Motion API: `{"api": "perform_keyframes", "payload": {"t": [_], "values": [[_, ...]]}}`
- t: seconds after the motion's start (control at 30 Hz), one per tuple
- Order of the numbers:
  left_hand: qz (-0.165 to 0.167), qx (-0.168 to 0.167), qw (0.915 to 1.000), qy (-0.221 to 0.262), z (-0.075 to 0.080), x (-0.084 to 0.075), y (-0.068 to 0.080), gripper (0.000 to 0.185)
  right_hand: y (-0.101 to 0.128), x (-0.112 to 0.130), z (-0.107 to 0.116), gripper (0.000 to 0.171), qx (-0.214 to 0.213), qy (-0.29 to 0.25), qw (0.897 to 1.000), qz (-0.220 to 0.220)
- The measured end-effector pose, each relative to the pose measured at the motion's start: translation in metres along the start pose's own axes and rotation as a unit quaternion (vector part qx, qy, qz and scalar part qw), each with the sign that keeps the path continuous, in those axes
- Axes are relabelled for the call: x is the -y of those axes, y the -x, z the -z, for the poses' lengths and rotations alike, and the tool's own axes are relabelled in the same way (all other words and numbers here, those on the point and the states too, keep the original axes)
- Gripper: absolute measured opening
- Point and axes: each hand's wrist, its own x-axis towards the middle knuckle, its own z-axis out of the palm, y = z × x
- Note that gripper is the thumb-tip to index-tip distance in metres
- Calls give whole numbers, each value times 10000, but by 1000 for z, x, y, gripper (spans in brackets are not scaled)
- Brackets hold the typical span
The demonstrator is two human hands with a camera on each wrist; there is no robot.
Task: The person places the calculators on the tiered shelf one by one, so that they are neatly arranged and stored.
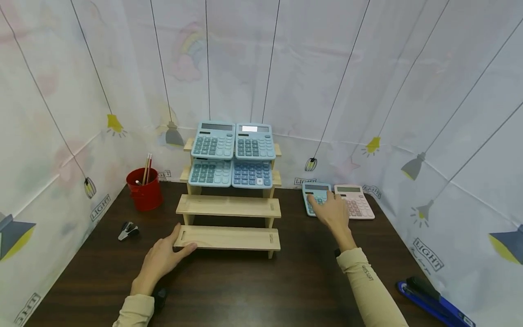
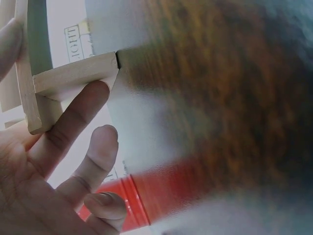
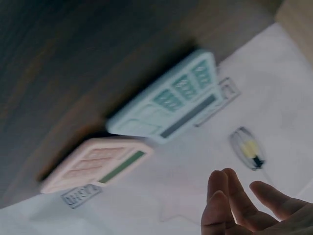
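Blue calculator (image 1: 315, 198): flat on table (image 1: 245, 281), beside pink calculator (image 1: 354, 201). Light, rigid, smooth plastic; best gripped by side edges. Right hand (image 1: 333, 211) spread above it, apparently holding nothing. Left hand (image 1: 163, 257) rests open against rack (image 1: 229, 237).

Red cup (image 1: 144, 190) with pencils (image 1: 146, 168) stands at the back left of the dark wood table (image 1: 229, 290); small black staple remover (image 1: 128, 230) lies in front of it. Blue stapler (image 1: 433, 302) at the near right edge. Pale backdrop (image 1: 367, 68) printed with hanging lamps surrounds the table
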Motion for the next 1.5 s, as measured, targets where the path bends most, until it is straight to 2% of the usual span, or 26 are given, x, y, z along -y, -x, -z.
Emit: {"api": "perform_keyframes", "payload": {"t": [0.1, 0.3, 0.47, 0.63, 0.9, 1.13, 1.5], "values": [[23, 24, 10000, -2, 0, 0, 0, 109, -8, -16, -8, 96, 124, 318, 9994, -84], [46, 33, 10000, 32, -2, -2, 1, 109, -24, -34, -23, 109, 832, 800, 9929, -286], [-39, -59, 10000, 61, -3, -3, 0, 108, -33, -42, -37, 114, 1237, 943, 9862, -576], [-17, -17, 10000, 62, -4, -4, 1, 108, -34, -49, -48, 117, 1496, 947, 9813, -761], [-19, -61, 10000, 71, -5, -4, 0, 108, -39, -57, -54, 123, 1670, 744, 9799, -798], [12, 1, 9999, 116, -5, -2, -2, 109, -45, -60, -57, 121, 1606, 685, 9824, -664], [72, -65, 10000, 20, -1, 2, -5, 109, -52, -45, -59, 115, 1784, 968, 9787, -298]]}}
